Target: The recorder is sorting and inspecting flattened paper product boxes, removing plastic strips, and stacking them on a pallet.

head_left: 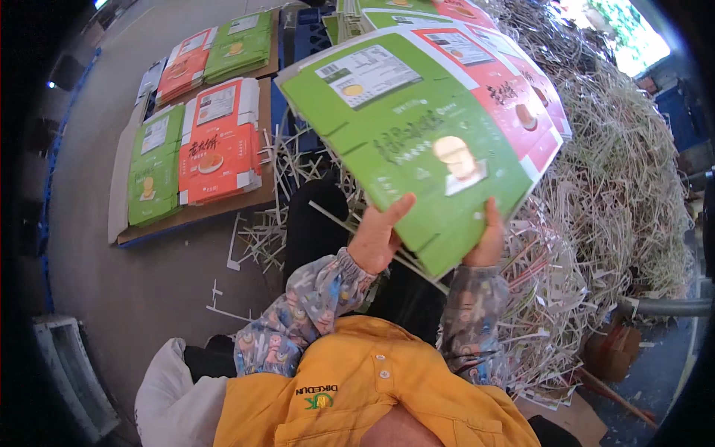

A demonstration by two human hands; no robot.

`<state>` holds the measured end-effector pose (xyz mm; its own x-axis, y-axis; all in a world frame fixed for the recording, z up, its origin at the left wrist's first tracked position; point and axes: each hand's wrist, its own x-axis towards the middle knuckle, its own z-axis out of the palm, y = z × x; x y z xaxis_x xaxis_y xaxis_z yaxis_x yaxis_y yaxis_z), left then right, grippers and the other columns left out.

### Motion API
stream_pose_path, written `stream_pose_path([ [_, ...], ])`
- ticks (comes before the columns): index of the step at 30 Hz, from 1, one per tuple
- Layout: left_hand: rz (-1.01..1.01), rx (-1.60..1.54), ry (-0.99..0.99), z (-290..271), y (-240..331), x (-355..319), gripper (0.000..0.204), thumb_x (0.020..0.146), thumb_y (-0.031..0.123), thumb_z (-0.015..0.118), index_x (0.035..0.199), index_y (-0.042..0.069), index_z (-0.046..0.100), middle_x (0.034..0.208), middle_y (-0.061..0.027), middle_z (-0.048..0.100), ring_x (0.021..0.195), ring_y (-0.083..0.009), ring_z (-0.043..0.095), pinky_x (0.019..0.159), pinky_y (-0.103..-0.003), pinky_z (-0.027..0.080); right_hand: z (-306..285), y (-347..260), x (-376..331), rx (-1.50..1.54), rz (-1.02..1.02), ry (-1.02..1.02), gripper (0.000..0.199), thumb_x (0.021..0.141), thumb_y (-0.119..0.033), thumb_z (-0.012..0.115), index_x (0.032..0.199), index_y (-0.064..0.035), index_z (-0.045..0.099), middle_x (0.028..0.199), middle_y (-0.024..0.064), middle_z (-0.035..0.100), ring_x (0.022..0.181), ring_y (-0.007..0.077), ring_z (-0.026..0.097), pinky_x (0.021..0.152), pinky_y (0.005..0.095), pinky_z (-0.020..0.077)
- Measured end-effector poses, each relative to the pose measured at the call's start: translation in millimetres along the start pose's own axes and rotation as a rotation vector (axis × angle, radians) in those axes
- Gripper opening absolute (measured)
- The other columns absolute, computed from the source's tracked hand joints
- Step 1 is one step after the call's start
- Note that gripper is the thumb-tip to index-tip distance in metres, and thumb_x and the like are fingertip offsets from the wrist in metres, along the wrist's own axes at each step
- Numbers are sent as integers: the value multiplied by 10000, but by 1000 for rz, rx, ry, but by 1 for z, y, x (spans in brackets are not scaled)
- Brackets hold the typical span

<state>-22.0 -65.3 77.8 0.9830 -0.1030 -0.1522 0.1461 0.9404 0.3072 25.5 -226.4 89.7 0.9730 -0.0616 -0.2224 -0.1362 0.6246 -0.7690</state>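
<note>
A large stack of printed cardboard sheets (357,141), or one thick sheet, slants up and away in front of me. Its near part is green with a picture of round biscuits, and its far part is red. My left hand (378,232) grips the near left edge, thumb lying on the green face and fingers hidden beneath. At the near right edge, my right hand (487,240) holds it the same way, with its thumb on top. Both forearms wear patterned sleeves.
Left on the floor, cardboard-covered pallets carry green carton stacks (155,167) and red carton stacks (216,160). A big heap of shredded paper strips (611,179) fills the right side. Loose strips (275,238) litter the floor by my knee. A metal pipe (666,307) juts in at right.
</note>
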Motion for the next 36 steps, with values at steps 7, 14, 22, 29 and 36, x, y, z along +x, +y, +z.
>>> stream_pose_path([
  [7, 224, 245, 287, -17, 17, -2, 317, 812, 81, 563, 1109, 11, 477, 1046, -69, 555, 927, -176, 543, 792, -310, 453, -14, 35, 0, 71, 110, 21, 304, 842, -171, 520, 1096, -10, 475, 1037, 89, 553, 903, 205, 553, 802, 339, 453],
  [14, 449, 155, 254, -63, 68, 19, 228, 899, 257, 422, 964, 70, 535, 886, -15, 594, 764, -119, 555, 683, -265, 445, -14, 32, 3, 96, 109, 46, 297, 850, -173, 504, 1086, 6, 482, 1041, 103, 557, 905, 220, 559, 796, 338, 464],
  [22, 377, -11, 253, -83, 77, 38, 112, 850, 195, 535, 901, 97, 555, 845, -5, 607, 751, -114, 562, 665, -262, 455, -14, 35, 6, 78, 129, 60, 329, 854, -193, 493, 1127, -12, 461, 1077, 104, 545, 940, 240, 549, 819, 365, 455],
  [29, 415, -70, 201, -96, 72, 40, 111, 849, 160, 531, 905, 76, 578, 811, 1, 618, 725, -107, 581, 626, -242, 480, -16, 35, 8, 70, 143, 33, 328, 856, -215, 489, 1117, -17, 470, 1065, 104, 555, 924, 237, 560, 807, 366, 463],
  [36, 389, -71, 145, -97, 69, 40, 102, 836, 137, 545, 909, 67, 552, 792, -20, 615, 689, -109, 582, 580, -238, 472, -6, 26, 1, 25, 116, 21, 304, 861, -219, 478, 1086, -16, 492, 1024, 82, 569, 881, 214, 570, 773, 343, 472],
])
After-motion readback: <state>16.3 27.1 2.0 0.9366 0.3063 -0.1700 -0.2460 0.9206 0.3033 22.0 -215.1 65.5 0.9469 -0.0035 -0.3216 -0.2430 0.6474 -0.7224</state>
